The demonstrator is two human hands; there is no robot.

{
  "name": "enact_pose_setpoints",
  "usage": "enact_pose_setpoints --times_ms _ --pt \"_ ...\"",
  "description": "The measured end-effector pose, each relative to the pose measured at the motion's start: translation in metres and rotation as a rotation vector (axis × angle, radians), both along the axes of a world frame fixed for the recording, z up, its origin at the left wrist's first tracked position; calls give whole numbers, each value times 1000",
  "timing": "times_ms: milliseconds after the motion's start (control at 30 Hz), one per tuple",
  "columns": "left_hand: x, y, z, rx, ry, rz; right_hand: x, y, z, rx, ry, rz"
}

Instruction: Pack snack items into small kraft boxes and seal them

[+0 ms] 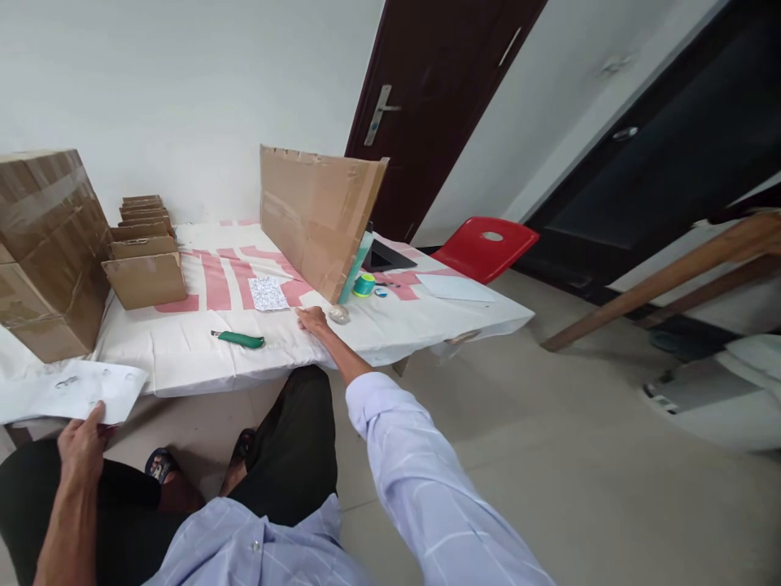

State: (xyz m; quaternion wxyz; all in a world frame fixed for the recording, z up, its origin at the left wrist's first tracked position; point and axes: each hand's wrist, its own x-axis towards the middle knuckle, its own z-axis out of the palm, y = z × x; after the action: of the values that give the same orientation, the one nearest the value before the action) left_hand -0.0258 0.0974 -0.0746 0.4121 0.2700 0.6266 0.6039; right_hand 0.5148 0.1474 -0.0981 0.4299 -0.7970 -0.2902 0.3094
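Note:
At the table's left front edge, my left hand (82,439) grips a white sheet of paper (115,387) between thumb and fingers; the sheet bears a few small dark drawings. My right hand (312,319) is stretched forward over the tabletop, its fingers closed, and what they hold, if anything, is hidden. Just right of it lies a roll of clear tape (338,314). A small square of patterned paper (267,294) lies flat to its left. Nearer the front edge rests a green utility knife (241,338) with its tip pointing left.
A large taped carton (54,252) and a row of small open cardboard boxes (152,277) stand at left. A cardboard panel (317,216) stands upright behind my right hand. Beside it are a green tape roll (364,285) and white paper (456,287). A red chair (482,248) stands beyond.

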Motion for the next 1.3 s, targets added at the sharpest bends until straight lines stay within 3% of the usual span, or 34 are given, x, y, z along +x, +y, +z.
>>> enact_pose_setpoints --times_ms 167,300,500,700,967,1167,1300 --pt "48 0 13 -56 32 -279 1 24 7 -56 -6 -36" --pt "84 16 22 -129 282 -502 -1 32 6 -110 10 -28" --pt "108 41 23 -205 537 -602 -7 40 4 -164 62 8" --pt "96 40 29 -282 828 -626 -10 45 3 -164 86 -10" --pt "82 23 42 -300 1274 -518 -16 49 3 -84 67 -135" --pt "85 16 51 -232 1282 -473 -27 48 8 5 134 -183" --pt "106 13 59 -164 1073 -552 -41 40 14 69 223 -178"
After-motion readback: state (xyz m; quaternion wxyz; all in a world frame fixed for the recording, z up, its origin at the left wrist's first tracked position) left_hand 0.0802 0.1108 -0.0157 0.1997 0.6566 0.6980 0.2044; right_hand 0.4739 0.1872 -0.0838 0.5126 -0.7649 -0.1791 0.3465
